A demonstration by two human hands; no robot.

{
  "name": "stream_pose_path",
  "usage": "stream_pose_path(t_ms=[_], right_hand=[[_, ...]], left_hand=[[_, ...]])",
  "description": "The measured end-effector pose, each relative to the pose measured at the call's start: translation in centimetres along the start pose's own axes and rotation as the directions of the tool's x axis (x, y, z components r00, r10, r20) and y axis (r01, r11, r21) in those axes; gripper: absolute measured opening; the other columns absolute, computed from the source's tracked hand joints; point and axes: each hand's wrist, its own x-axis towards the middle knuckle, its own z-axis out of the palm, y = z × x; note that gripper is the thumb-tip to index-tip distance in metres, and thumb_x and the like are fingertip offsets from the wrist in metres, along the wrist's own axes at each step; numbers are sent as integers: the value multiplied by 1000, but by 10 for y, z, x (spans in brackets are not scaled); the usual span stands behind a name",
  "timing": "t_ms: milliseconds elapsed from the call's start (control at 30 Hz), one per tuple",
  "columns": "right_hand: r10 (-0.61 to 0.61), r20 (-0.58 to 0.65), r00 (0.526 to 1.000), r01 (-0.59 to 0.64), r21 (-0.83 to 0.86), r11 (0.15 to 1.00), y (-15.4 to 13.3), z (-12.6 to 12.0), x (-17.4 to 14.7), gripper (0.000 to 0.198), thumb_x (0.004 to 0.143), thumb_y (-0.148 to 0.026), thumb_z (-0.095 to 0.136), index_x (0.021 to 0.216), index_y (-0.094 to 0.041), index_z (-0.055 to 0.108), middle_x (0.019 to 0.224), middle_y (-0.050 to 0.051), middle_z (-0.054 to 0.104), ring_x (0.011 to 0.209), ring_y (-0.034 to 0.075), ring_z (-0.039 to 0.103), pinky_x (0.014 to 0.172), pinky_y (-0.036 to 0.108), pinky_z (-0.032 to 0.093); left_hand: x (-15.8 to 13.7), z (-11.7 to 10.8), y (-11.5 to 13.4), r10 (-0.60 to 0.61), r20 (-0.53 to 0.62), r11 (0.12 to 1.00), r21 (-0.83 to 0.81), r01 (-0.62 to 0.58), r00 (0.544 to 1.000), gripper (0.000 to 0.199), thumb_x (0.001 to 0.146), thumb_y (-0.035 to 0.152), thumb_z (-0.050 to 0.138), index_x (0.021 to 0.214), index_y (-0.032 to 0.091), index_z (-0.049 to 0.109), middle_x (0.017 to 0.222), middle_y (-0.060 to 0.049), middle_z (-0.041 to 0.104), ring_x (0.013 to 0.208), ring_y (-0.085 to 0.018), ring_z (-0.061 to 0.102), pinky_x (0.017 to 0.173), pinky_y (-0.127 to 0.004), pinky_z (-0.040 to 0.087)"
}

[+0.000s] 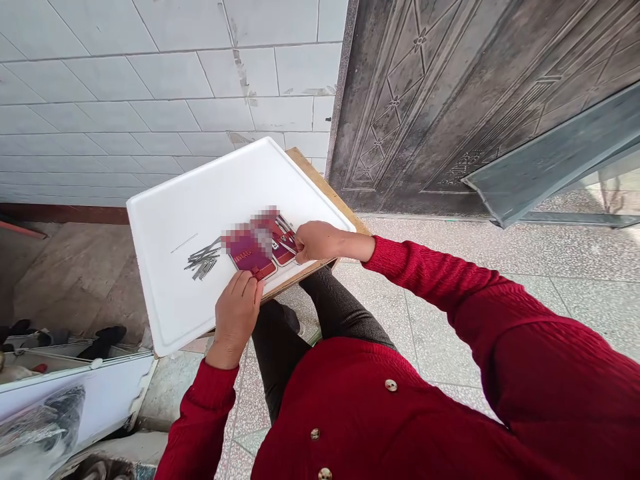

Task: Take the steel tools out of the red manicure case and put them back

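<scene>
A red and purple case (243, 253), shaped like an opened manicure kit, lies on a white board (165, 220); part of it is blurred out. My left hand (237, 313) grips the case's near left edge with its fingers closed. At the right half of the case my right hand (317, 241) is closed in a pinch, next to slim silver tools (286, 230) tucked in that half. What its fingertips hold is too small to make out. Left of the case is a pile of thin metal tools (203, 259), and one thin rod (184, 243) lies apart from them.
The white board rests on a wooden top (320, 177) with its edge showing at the right. Beyond stand a white tiled wall (165, 73) and a dark patterned door (400, 100). A grey metal panel (555, 160) juts in at right. A white container (65, 393) stands lower left.
</scene>
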Motion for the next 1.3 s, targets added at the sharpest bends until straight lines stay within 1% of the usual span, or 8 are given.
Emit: stream_pose_path(t_ms=[100, 233, 600, 833, 1000, 1167, 1233, 1300], right_hand=[[-1, 39, 999, 2, -32, 999, -3, -9, 2, 20, 83, -30, 75, 90, -13, 78, 76, 5, 68, 73, 18, 61, 60, 28, 33], [8, 41, 999, -6, -43, 999, -5, -13, 7, 22, 82, -32, 75, 92, -12, 78, 80, 6, 68, 75, 19, 61, 61, 29, 33], [28, 7, 1000, -28, -78, 997, -4, -8, 16, 24, 83, -35, 76, 94, -14, 79, 78, 6, 69, 75, 20, 63, 61, 30, 34], [87, -47, 995, -92, -117, 989, -12, -1, 30, 30, 86, -41, 74, 100, -15, 79, 89, 10, 74, 83, 23, 67, 61, 29, 36], [112, -109, 988, -124, -114, 986, -15, 9, 38, 27, 87, -40, 69, 96, -17, 80, 89, 9, 76, 82, 22, 68, 63, 29, 37], [78, -212, 974, -96, -75, 993, -8, 30, 35, 17, 89, -33, 65, 85, -19, 75, 88, 5, 76, 80, 19, 66, 61, 28, 32], [83, -304, 949, -102, -48, 994, -5, 45, 32, 18, 92, -31, 60, 86, -20, 73, 84, 4, 75, 76, 18, 65, 63, 29, 31], [67, -434, 899, -90, -32, 995, -3, 62, 28, 20, 95, -30, 55, 91, -20, 71, 84, 5, 75, 74, 19, 64, 65, 29, 32]], left_hand=[[4, 3, 0, -4, -22, 1000, 26, 5, 1000, 19, 106, 24, 52, 90, 19, 61, 99, -10, 72, 96, -24, 69, 83, -36, 55], [8, 6, 2, -15, -47, 999, 47, 17, 999, 18, 105, 23, 54, 89, 19, 61, 96, -9, 72, 94, -24, 68, 81, -35, 53], [7, 16, 3, -56, -132, 998, -20, 54, 990, 12, 103, 20, 58, 92, 18, 61, 97, -9, 72, 99, -25, 68, 87, -36, 54], [4, 19, 1, -75, -158, 995, -74, 63, 985, 10, 102, 20, 59, 93, 19, 62, 100, -10, 73, 103, -25, 69, 90, -37, 55], [2, 19, 3, -107, -167, 990, -107, 89, 980, 10, 103, 21, 58, 94, 19, 63, 100, -10, 73, 105, -26, 70, 92, -40, 57], [-1, 18, 6, -122, -148, 989, -103, 108, 981, 13, 105, 23, 55, 94, 19, 62, 97, -8, 72, 101, -25, 70, 90, -39, 59], [-3, 18, 7, -135, -147, 988, -91, 123, 980, 13, 105, 24, 55, 95, 19, 62, 99, -9, 72, 102, -25, 70, 90, -40, 60], [-4, 18, 8, -145, -149, 987, -84, 133, 978, 12, 105, 23, 55, 96, 18, 63, 101, -9, 73, 104, -25, 70, 91, -40, 60]])
